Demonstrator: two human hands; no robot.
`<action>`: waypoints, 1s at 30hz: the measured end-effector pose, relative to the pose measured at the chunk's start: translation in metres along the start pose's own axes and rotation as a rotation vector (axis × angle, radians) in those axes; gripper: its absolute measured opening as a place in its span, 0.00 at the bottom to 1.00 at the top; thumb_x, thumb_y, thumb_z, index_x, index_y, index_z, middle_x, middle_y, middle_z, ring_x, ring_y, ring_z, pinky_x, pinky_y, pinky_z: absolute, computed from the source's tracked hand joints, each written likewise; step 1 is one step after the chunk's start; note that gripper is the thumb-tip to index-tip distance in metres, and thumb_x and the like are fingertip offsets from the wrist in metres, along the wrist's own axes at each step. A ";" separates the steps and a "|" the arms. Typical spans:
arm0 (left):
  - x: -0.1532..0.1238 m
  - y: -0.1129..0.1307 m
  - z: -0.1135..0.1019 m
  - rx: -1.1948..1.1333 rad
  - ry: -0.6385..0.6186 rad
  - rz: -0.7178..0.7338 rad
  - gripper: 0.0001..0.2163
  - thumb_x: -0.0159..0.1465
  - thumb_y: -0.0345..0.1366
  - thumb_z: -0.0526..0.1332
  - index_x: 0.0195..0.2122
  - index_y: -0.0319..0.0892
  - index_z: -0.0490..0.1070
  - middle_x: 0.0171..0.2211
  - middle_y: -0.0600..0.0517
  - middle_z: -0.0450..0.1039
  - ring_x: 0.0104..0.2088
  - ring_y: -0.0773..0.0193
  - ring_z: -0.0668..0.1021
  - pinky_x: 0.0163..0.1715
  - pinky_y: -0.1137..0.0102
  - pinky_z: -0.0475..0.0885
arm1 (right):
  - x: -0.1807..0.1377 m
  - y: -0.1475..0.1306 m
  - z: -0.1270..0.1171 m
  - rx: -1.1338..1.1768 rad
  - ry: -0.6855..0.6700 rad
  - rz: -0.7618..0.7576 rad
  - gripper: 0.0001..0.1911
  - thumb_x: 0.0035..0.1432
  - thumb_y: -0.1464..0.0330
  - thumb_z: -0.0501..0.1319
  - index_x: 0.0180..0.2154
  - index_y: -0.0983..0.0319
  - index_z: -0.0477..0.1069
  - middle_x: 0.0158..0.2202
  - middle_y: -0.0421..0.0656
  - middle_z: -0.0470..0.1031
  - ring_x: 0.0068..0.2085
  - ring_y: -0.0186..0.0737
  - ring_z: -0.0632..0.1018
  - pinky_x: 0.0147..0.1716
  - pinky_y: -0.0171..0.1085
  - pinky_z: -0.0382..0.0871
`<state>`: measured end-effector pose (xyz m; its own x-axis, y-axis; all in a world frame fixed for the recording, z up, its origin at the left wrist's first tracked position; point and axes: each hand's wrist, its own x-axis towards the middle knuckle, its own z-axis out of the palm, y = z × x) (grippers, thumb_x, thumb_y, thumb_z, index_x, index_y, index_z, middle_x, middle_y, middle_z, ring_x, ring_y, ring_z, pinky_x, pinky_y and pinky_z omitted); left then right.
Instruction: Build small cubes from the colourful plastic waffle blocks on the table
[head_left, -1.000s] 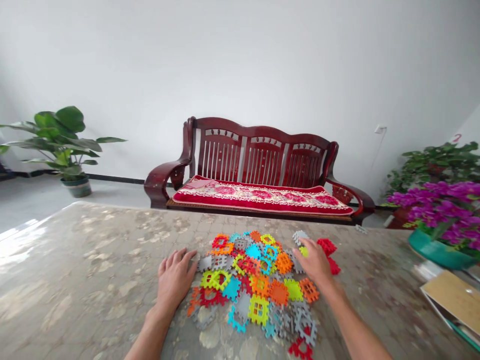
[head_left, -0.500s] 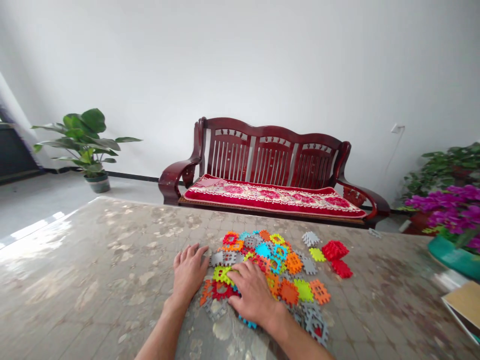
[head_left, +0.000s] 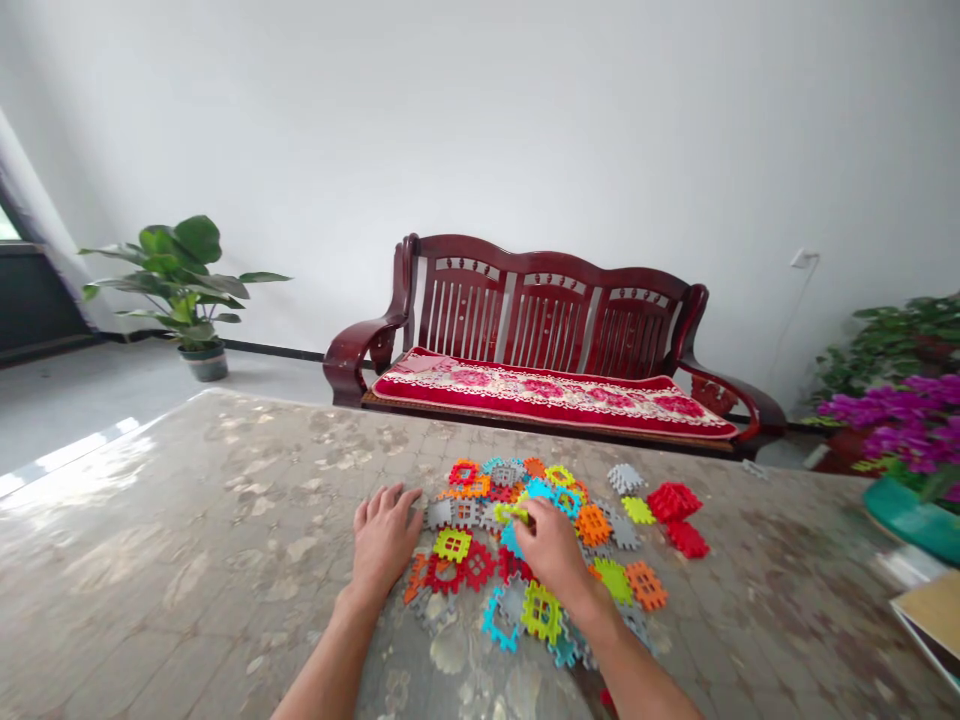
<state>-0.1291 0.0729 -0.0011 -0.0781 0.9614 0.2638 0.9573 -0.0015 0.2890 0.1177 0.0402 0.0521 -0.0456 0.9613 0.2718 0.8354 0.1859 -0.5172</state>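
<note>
On the surface (head_left: 187, 520), plastic tiles (head_left: 541, 612) are lying heaped, lower centre.
The left hand (head_left: 386, 535) is resting flat and open at the heap's left edge; the right hand (head_left: 553, 548) is pinching a yellow-green tile (head_left: 512, 512), likely light and stiff, best taken by its notched rim.

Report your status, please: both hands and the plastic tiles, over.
Left hand open, flat at left edge of tile pile. Right hand pinching yellow-green tile. Other tiles crowd underneath; red tiles at pile's right edge.
</note>
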 end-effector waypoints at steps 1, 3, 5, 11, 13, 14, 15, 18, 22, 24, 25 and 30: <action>0.000 0.000 0.000 -0.001 0.000 -0.001 0.17 0.66 0.41 0.53 0.53 0.50 0.73 0.58 0.47 0.69 0.60 0.52 0.65 0.60 0.56 0.53 | 0.005 0.007 -0.003 0.029 0.006 0.043 0.10 0.57 0.70 0.54 0.31 0.59 0.74 0.31 0.41 0.76 0.33 0.38 0.75 0.36 0.35 0.67; 0.000 0.001 -0.001 -0.004 0.001 -0.002 0.17 0.66 0.41 0.53 0.53 0.50 0.73 0.58 0.47 0.69 0.60 0.52 0.65 0.60 0.56 0.53 | 0.014 0.021 -0.008 0.099 0.014 0.111 0.11 0.56 0.68 0.54 0.32 0.59 0.75 0.31 0.41 0.77 0.33 0.39 0.76 0.35 0.36 0.69; 0.000 0.001 -0.001 -0.005 0.000 -0.004 0.17 0.65 0.40 0.53 0.53 0.50 0.73 0.58 0.47 0.68 0.60 0.53 0.65 0.60 0.56 0.53 | 0.019 0.034 -0.012 0.134 0.048 0.147 0.14 0.55 0.69 0.53 0.38 0.58 0.76 0.34 0.41 0.78 0.38 0.41 0.77 0.38 0.37 0.71; 0.000 0.001 0.000 -0.008 0.001 -0.008 0.17 0.65 0.40 0.53 0.53 0.51 0.73 0.57 0.47 0.69 0.60 0.54 0.65 0.60 0.57 0.53 | 0.006 0.030 -0.011 -0.019 0.308 -0.005 0.25 0.53 0.77 0.50 0.49 0.57 0.73 0.43 0.45 0.77 0.48 0.44 0.74 0.53 0.46 0.65; 0.001 0.000 0.000 -0.009 0.000 -0.003 0.17 0.65 0.40 0.54 0.53 0.51 0.73 0.57 0.47 0.69 0.60 0.53 0.65 0.60 0.57 0.53 | -0.004 0.016 -0.008 -0.027 0.303 -0.115 0.25 0.53 0.79 0.49 0.47 0.57 0.74 0.45 0.44 0.76 0.50 0.44 0.72 0.54 0.47 0.63; 0.001 0.000 0.000 -0.009 -0.002 -0.001 0.17 0.65 0.41 0.54 0.53 0.51 0.73 0.58 0.47 0.69 0.60 0.53 0.65 0.59 0.57 0.53 | -0.009 0.008 -0.005 -0.025 0.266 -0.163 0.25 0.52 0.81 0.49 0.45 0.57 0.74 0.45 0.44 0.76 0.50 0.43 0.71 0.54 0.46 0.63; 0.001 0.000 0.000 -0.008 -0.003 -0.001 0.17 0.65 0.41 0.54 0.53 0.50 0.73 0.58 0.47 0.69 0.60 0.53 0.65 0.59 0.57 0.53 | -0.014 0.001 -0.003 -0.023 0.214 -0.206 0.25 0.51 0.82 0.49 0.44 0.56 0.75 0.45 0.42 0.76 0.50 0.42 0.71 0.54 0.44 0.63; 0.000 0.000 0.000 -0.009 -0.006 -0.002 0.17 0.65 0.41 0.53 0.53 0.50 0.73 0.57 0.47 0.69 0.60 0.54 0.65 0.60 0.57 0.53 | -0.025 -0.013 0.006 -0.054 0.010 -0.286 0.24 0.49 0.84 0.51 0.39 0.55 0.75 0.41 0.39 0.77 0.48 0.40 0.71 0.51 0.40 0.63; 0.000 0.001 -0.001 -0.018 0.005 -0.003 0.17 0.65 0.41 0.54 0.53 0.50 0.73 0.57 0.47 0.69 0.60 0.53 0.65 0.60 0.56 0.53 | -0.033 -0.021 0.017 -0.148 -0.126 -0.275 0.12 0.57 0.75 0.57 0.38 0.54 0.74 0.38 0.39 0.76 0.46 0.41 0.70 0.48 0.39 0.62; 0.000 0.001 0.000 -0.019 0.016 0.000 0.16 0.65 0.41 0.54 0.52 0.50 0.73 0.57 0.47 0.69 0.59 0.53 0.66 0.60 0.56 0.53 | -0.035 -0.025 0.021 -0.188 -0.132 -0.247 0.08 0.58 0.67 0.61 0.41 0.53 0.73 0.41 0.40 0.75 0.47 0.44 0.70 0.48 0.42 0.62; 0.000 0.000 0.000 -0.019 0.020 0.001 0.16 0.65 0.41 0.54 0.52 0.50 0.73 0.57 0.47 0.70 0.59 0.53 0.66 0.60 0.57 0.53 | -0.036 -0.026 0.022 -0.203 -0.134 -0.232 0.11 0.57 0.64 0.62 0.43 0.53 0.72 0.42 0.40 0.74 0.48 0.45 0.69 0.49 0.44 0.61; 0.001 -0.002 0.005 -0.012 0.025 0.004 0.17 0.65 0.41 0.54 0.53 0.51 0.73 0.57 0.48 0.69 0.59 0.53 0.65 0.60 0.57 0.53 | -0.032 -0.034 0.024 -0.233 -0.162 -0.210 0.18 0.52 0.62 0.64 0.47 0.54 0.71 0.46 0.43 0.72 0.50 0.49 0.68 0.52 0.47 0.60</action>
<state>-0.1299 0.0749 -0.0059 -0.0811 0.9542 0.2878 0.9541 -0.0091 0.2992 0.0777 0.0076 0.0413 -0.3003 0.9302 0.2111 0.9002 0.3496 -0.2596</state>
